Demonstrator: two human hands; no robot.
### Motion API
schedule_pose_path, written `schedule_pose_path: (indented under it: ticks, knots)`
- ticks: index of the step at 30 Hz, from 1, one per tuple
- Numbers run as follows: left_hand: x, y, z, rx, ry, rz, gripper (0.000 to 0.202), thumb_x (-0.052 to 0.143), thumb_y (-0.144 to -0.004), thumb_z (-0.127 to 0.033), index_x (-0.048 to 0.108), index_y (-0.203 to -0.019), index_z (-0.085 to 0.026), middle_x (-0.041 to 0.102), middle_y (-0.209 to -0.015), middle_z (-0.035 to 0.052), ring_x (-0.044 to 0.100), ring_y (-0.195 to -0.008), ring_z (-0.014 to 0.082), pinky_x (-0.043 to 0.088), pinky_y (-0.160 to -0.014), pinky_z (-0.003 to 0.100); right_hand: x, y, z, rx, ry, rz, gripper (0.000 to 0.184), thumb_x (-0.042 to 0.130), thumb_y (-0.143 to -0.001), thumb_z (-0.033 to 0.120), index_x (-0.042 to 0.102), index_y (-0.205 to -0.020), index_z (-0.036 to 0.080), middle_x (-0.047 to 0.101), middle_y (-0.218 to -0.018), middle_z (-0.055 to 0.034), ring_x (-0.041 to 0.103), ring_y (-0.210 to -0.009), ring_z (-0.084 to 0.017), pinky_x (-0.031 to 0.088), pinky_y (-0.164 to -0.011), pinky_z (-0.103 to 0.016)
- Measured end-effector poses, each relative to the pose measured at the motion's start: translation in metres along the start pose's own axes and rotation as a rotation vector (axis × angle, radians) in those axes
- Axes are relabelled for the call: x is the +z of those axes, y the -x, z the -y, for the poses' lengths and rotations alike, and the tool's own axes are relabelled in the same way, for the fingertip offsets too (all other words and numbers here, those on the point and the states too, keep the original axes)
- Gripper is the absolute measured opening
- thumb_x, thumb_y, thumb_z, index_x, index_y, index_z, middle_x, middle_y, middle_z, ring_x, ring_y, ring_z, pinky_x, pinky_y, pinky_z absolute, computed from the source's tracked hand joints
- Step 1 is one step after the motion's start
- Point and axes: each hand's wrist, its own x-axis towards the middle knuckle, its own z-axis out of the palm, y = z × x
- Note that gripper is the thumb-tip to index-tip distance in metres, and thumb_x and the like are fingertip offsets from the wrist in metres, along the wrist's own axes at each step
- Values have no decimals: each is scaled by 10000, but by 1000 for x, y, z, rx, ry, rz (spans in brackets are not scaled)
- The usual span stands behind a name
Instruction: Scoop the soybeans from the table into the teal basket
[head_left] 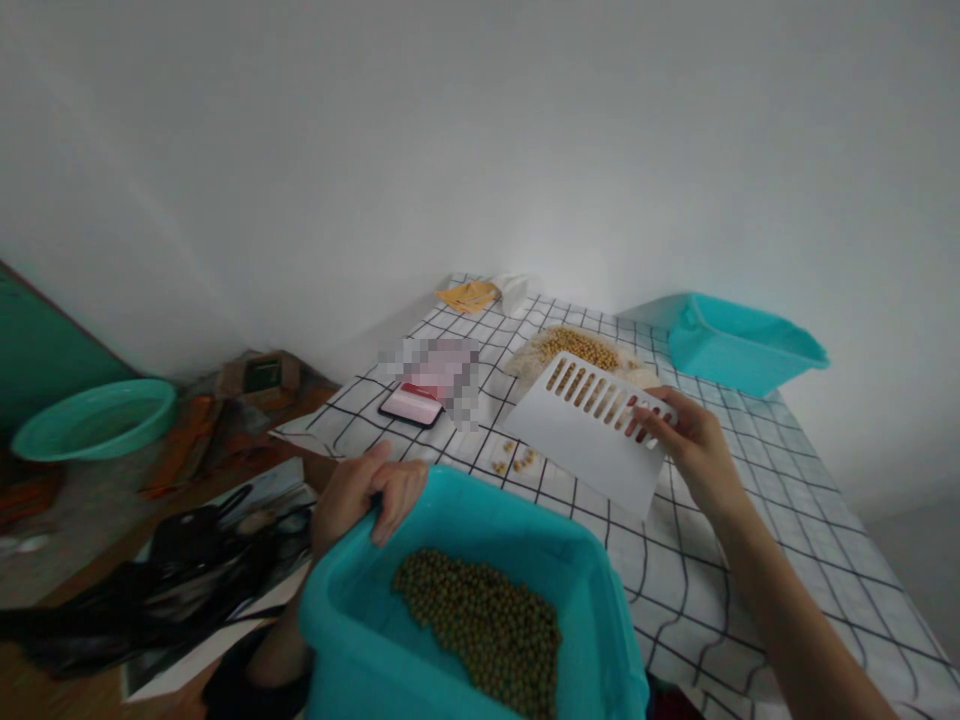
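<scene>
My left hand (364,498) grips the near left rim of a teal plastic basin (600,610) that holds a heap of small yellow-green beans (484,628). My right hand (690,445) holds a white slotted plastic board (592,430) by its right edge, tilted above the checked tablecloth (750,520). Behind the board lies a pile of beans (581,348) on a pale sheet. A few loose beans (516,458) lie on the cloth just left of the board.
A phone (411,404) lies on the cloth at the left. A second teal basin (739,342) stands at the far right by the wall. A yellow cloth (469,295) sits at the far edge. On the floor left are a round teal bowl (94,418) and dark clutter (187,560).
</scene>
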Motion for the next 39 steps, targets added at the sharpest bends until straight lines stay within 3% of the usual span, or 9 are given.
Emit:
schedule_pose_path:
  ticks: [2, 4, 12, 16, 19, 23, 26, 34, 39]
  knots:
    - [4, -2, 0, 16, 3, -33, 224, 592, -1003, -339, 675, -1126, -171, 700, -1141, 79, 694, -931, 218, 607, -815, 392, 0, 0, 0, -2, 14, 6, 199, 709, -873, 408, 685, -927, 218, 670, -693, 7, 598, -604, -134, 453, -562, -240]
    - [7, -5, 1, 32, 0, -64, 281, 622, -986, -322, 634, -1238, -198, 640, -1299, 103, 669, -1063, 256, 598, -890, 445, 0, 0, 0, 1, 30, 19, 206, 703, -875, 411, 685, -924, 211, 668, -689, 4, 596, -599, -138, 455, -560, -245]
    - [8, -7, 2, 17, -20, -72, 290, 623, -986, -321, 630, -1246, -193, 637, -1304, 105, 667, -1071, 261, 596, -895, 452, 6, 2, 6, 15, 6, 48, 236, 717, -855, 441, 683, -868, 208, 664, -673, 1, 598, -591, -140, 463, -555, -243]
    - [7, 1, -4, -16, -35, -49, 348, 525, -1032, -353, 712, -816, -155, 722, -803, 26, 677, -712, 182, 585, -735, 350, 9, 1, 7, 25, -11, 73, 264, 725, -844, 467, 684, -864, 207, 671, -674, -4, 601, -590, -144, 471, -557, -251]
    - [12, 12, -12, -39, -53, -50, 602, 425, -1067, -329, 586, -499, -206, 560, -441, -2, 558, -491, 154, 540, -687, 363, 10, -1, 6, 34, -15, 111, 296, 728, -834, 492, 681, -864, 201, 676, -671, -8, 604, -586, -150, 471, -553, -258]
    - [20, 28, -21, -55, -84, -69, 279, 539, -1025, -351, 724, -870, -211, 751, -901, 38, 685, -805, 205, 586, -786, 371, 11, -4, 5, 35, -31, 180, 287, 722, -845, 479, 688, -873, 196, 679, -692, -9, 607, -611, -146, 471, -571, -252]
    - [22, 28, -22, -62, -97, -73, 245, 609, -993, -330, 660, -1191, -196, 663, -1260, 90, 674, -1048, 256, 596, -882, 429, 12, -7, 6, 25, -47, 255, 272, 717, -854, 466, 695, -848, 196, 667, -702, -4, 594, -625, -136, 466, -592, -247]
    - [17, -5, -15, -64, -104, -74, 265, 616, -989, -319, 648, -1221, -196, 645, -1298, 100, 665, -1076, 269, 591, -906, 453, 16, -9, 2, 71, -78, 277, 322, 737, -814, 506, 682, -812, 190, 636, -670, 2, 560, -594, -135, 442, -563, -250]
    - [17, -3, -14, -59, -106, -62, 257, 608, -994, -317, 649, -1221, -204, 642, -1304, 101, 665, -1075, 261, 590, -908, 450, 19, -5, -2, 109, -104, 294, 324, 732, -820, 512, 687, -817, 191, 637, -675, 1, 556, -590, -130, 437, -559, -244]
